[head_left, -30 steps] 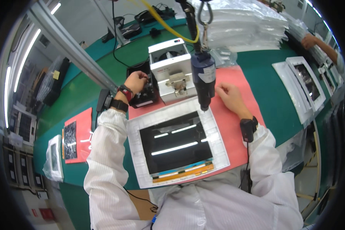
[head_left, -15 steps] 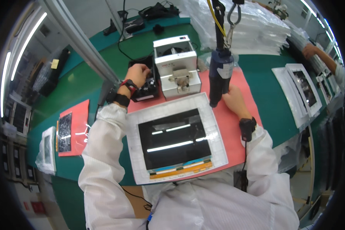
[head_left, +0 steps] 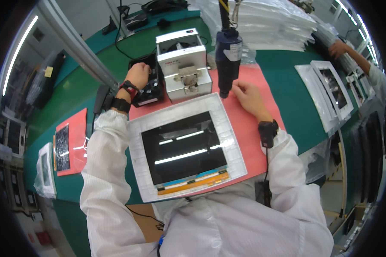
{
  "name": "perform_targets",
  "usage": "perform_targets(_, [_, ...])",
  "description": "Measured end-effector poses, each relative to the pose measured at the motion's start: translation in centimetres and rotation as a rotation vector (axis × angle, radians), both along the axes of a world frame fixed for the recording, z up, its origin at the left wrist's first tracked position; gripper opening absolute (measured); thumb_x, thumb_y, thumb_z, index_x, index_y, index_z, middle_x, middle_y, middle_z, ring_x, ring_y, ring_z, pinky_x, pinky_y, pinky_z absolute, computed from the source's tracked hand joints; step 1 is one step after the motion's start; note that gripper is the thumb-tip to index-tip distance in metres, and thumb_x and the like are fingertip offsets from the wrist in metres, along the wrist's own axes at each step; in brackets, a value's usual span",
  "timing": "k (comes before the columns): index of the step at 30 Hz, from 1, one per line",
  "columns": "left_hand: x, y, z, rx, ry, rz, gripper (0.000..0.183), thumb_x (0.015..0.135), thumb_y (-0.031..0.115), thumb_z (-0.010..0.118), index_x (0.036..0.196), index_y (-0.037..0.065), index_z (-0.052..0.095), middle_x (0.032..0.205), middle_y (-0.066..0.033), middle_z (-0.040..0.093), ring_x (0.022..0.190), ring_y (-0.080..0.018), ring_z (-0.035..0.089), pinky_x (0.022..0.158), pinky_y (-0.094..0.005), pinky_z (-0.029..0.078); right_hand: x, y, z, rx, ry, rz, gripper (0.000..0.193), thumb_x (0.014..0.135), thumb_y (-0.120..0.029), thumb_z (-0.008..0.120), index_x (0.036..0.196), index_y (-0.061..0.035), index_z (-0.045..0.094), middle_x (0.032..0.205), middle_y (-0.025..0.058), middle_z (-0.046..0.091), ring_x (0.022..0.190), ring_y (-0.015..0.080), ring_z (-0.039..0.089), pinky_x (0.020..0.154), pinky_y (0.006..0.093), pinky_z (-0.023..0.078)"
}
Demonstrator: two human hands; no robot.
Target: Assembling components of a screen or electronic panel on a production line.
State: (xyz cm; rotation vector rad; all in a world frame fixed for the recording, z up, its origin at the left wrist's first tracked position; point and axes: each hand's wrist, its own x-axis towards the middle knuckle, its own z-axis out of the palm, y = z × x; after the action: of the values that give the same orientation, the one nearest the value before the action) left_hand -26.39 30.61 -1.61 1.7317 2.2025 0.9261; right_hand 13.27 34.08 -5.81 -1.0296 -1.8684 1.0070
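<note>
My left hand is over a black parts tray, its fingers curled down among small dark pieces. What its fingertips pinch, if anything, is hidden. My right hand is beside the lower end of a dark blue hanging electric screwdriver. Its thumb and fingers are drawn together; anything between them is too small to make out. In front of me a white foam tray bears a black display panel with an orange strip along its near edge.
A silver box-shaped machine stands behind the foam tray on a pink mat. Left lies another panel on a pink sheet. White frames lie right, near another person's hand. Wrapped stacks stand behind.
The whole view has shifted, so the bench appears further left and higher. My right fingers, partly behind the screwdriver before, now show drawn together beside it. My left hand stays at the black tray.
</note>
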Motion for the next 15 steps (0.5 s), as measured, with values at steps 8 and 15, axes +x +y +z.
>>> perform_targets(8, [0.9,-0.5,0.0,-0.088,0.218,-0.078,0.028,0.091,0.019,0.053,0.098,-0.003,0.069,0.096,-0.0284,0.067,0.097,-0.0444,0.064,0.088,-0.0476,0.051,-0.1,-0.1,0.0,0.038,-0.025,-0.006,0.022,0.091,-0.018,0.063,0.089,0.004,0.064,0.067,0.005,0.059,0.064,0.0082,0.052,0.06,0.0289,0.043])
perform_targets(15, [1.0,-0.6,0.2,-0.139,0.303,-0.06,0.024,0.089,0.018,0.057,0.098,0.001,0.071,0.097,-0.0249,0.068,0.096,-0.0422,0.065,0.086,-0.047,0.052,0.2,0.4,-1.0,0.067,-0.05,-0.004,0.024,0.09,-0.019,0.063,0.089,0.0041,0.065,0.067,0.0053,0.06,0.064,0.0087,0.054,0.059,0.0288,0.044])
